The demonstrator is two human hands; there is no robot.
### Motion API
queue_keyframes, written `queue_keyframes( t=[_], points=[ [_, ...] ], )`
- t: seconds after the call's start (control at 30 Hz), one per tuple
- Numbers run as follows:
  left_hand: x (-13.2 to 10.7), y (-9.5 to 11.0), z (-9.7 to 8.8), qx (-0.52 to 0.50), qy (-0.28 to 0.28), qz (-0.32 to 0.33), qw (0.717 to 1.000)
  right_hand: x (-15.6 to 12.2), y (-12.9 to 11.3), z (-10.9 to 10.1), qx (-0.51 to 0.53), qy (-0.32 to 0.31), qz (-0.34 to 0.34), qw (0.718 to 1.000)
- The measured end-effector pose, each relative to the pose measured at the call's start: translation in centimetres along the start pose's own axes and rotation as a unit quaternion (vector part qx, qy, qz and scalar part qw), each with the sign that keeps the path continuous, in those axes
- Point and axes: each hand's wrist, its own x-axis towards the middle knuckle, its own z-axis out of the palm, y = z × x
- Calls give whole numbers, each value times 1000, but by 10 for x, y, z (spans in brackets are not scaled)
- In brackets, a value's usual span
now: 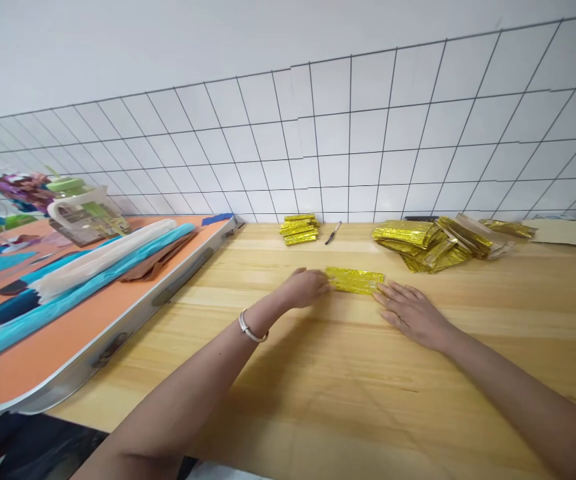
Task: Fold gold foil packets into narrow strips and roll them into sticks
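Wooden table [318, 400], near edge roomy; left grip [305, 288] on foil strip [355, 280], hold unclear; right grip [413, 313] released.

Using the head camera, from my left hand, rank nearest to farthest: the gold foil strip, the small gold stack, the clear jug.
1. Gold foil strip, touching the left hand, on its right.
2. Small gold stack, straight behind the hand.
3. Clear jug, far off to the left.
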Motion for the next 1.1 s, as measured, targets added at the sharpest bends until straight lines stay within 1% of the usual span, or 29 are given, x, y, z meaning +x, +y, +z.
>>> queue_keyframes(
  t=[0.03,0.1,0.17,0.23,0.3,0.37,0.43,0.53,0.6,0.67,0.7,0.73,0.83,0.93,1.03,1.1],
  points=[
    [13,6,-1,2,12,-2,1000,0,0,0,0,1,1,1000],
    [39,19,7,0,33,5,999,-1,-1,0,0,0,5,1000],
    [60,32,22,-5,33,26,999,-1,-1,-1,1,-5,3,1000],
    [71,38,41,-6,19,51,999,-1,-1,-2,1,-8,-2,1000],
    [74,37,56,-1,13,57,998,-1,-1,-2,0,-7,-5,1000],
    [72,33,64,17,20,47,999,-1,0,-1,2,-3,-5,1000],
    [69,30,67,32,24,36,999,-2,0,0,6,0,-2,1000],
    [67,32,65,41,24,20,999,-3,0,0,24,6,3,1000],
    [68,35,64,41,22,9,999,1,-3,-4,74,26,15,997],
    [69,36,65,37,18,-5,999,12,-10,-9,160,68,44,984],
    [71,36,66,34,15,-13,999,21,-15,-12,217,94,65,969],
    [73,35,68,31,13,-24,999,31,-20,-15,235,110,80,962],
    [82,30,75,21,6,-65,998,70,-37,-21,266,139,108,948],
    [91,25,81,12,9,-97,995,106,-50,-20,275,160,136,938],
    [95,22,85,5,27,-112,993,131,-60,-14,267,159,159,937],
    [94,20,85,1,47,-111,993,142,-65,-10,259,148,157,942]
  ],
)
